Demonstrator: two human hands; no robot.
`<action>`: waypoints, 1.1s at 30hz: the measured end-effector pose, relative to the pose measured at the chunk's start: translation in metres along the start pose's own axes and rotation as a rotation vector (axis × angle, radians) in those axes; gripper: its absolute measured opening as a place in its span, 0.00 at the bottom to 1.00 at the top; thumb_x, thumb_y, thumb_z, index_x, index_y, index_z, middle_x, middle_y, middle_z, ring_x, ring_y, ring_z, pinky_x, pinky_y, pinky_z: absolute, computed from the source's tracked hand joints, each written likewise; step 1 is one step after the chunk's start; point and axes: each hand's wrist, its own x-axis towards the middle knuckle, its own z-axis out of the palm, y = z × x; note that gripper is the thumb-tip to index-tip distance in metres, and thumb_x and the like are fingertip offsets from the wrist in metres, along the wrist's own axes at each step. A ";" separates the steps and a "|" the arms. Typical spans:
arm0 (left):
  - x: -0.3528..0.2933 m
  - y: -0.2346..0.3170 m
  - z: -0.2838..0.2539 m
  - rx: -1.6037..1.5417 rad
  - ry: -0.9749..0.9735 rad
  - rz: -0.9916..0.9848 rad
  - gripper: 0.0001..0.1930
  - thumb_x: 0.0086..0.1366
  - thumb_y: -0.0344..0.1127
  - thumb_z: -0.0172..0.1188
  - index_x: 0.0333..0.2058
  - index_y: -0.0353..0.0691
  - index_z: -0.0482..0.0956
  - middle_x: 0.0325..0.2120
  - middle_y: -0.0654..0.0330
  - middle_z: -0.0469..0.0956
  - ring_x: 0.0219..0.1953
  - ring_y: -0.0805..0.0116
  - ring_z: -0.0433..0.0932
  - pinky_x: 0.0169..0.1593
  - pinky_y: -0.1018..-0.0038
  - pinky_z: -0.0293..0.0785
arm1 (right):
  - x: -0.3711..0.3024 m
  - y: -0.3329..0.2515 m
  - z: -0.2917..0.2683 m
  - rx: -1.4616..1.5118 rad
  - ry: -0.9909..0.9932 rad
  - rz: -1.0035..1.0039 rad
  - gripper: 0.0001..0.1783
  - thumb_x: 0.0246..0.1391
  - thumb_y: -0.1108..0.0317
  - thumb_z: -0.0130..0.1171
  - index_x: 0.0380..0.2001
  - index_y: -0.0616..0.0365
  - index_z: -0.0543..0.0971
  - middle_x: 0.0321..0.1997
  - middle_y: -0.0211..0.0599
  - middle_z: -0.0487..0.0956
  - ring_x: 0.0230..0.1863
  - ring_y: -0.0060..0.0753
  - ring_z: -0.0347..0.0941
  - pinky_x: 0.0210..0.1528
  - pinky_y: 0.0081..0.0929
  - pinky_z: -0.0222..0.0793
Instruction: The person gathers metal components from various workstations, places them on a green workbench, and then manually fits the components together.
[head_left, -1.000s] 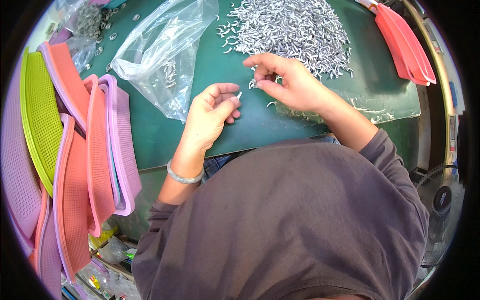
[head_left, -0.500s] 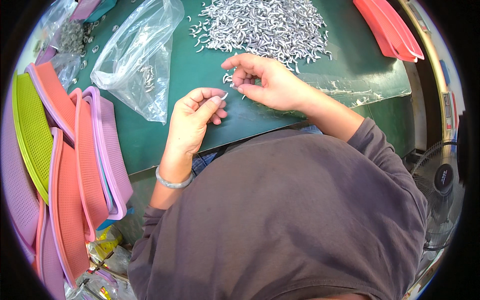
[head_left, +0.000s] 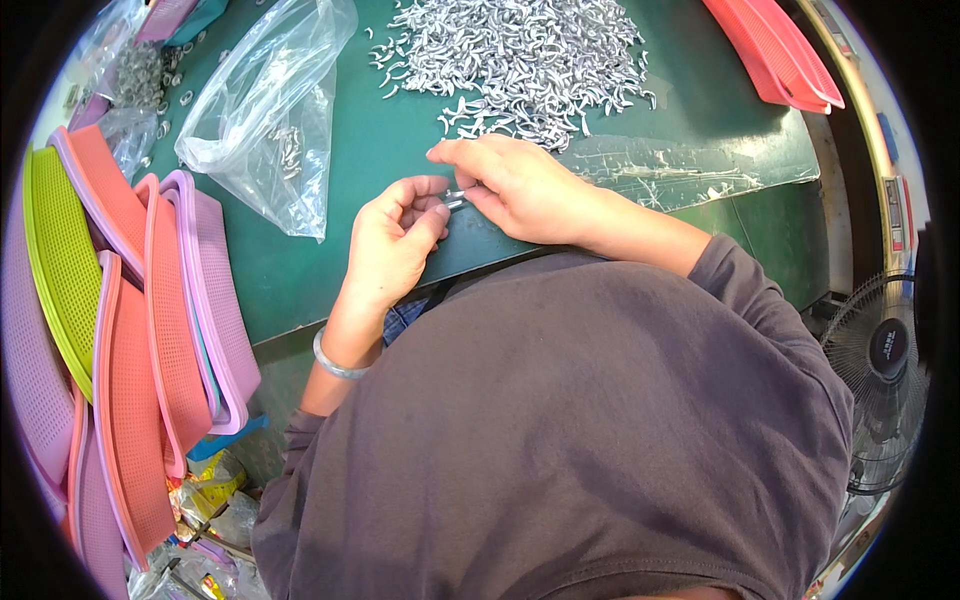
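Observation:
Close to the table's near edge, my two hands meet fingertip to fingertip. My left hand [head_left: 392, 240], with a pale bangle at the wrist, pinches a small curved silvery piece [head_left: 455, 204] between thumb and fingers. From the right, my right hand [head_left: 525, 192] brings its thumb and fingers against a similar small piece, partly hidden by the fingers. Just beyond the hands spreads a large heap of small curved silvery pieces [head_left: 525, 55]. Left of it lies a clear plastic bag [head_left: 265, 130] with a few such pieces inside.
The green table [head_left: 300, 285] has clear film stuck along its right part. Stacked plastic baskets in orange, green and purple [head_left: 180, 330] crowd the left side. Red baskets [head_left: 775, 55] stand at the far right corner. A fan [head_left: 880, 380] is at the right; small rings lie far left.
My right hand has come nearer and lower, away from the heap, and its fingertips now meet those of my left hand at the small piece. The view has shifted slightly.

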 end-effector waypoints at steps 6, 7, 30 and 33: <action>0.002 -0.003 -0.001 0.058 -0.001 0.018 0.09 0.56 0.26 0.53 0.37 0.34 0.74 0.23 0.68 0.73 0.24 0.83 0.69 0.27 0.87 0.64 | 0.002 -0.005 0.005 0.078 0.017 0.006 0.25 0.41 0.79 0.53 0.46 0.56 0.65 0.27 0.34 0.71 0.31 0.38 0.69 0.34 0.32 0.65; 0.001 -0.002 -0.001 0.055 0.020 0.010 0.09 0.56 0.26 0.53 0.37 0.34 0.74 0.23 0.68 0.73 0.24 0.83 0.70 0.27 0.87 0.64 | 0.002 -0.005 0.004 0.101 0.007 0.023 0.25 0.41 0.79 0.53 0.47 0.56 0.65 0.27 0.35 0.71 0.32 0.38 0.69 0.34 0.32 0.65; -0.047 -0.030 -0.060 0.532 0.424 0.229 0.08 0.57 0.24 0.53 0.36 0.31 0.74 0.27 0.67 0.71 0.24 0.84 0.65 0.28 0.88 0.63 | -0.019 0.014 -0.024 -0.325 0.010 -0.058 0.07 0.38 0.72 0.58 0.26 0.54 0.75 0.28 0.28 0.70 0.35 0.33 0.65 0.41 0.29 0.57; -0.050 -0.034 -0.065 0.547 0.471 0.204 0.11 0.55 0.23 0.54 0.39 0.31 0.73 0.25 0.67 0.70 0.23 0.84 0.63 0.27 0.88 0.61 | -0.016 0.012 -0.020 -0.349 0.015 -0.052 0.06 0.38 0.71 0.59 0.26 0.54 0.75 0.28 0.28 0.69 0.35 0.32 0.65 0.40 0.29 0.56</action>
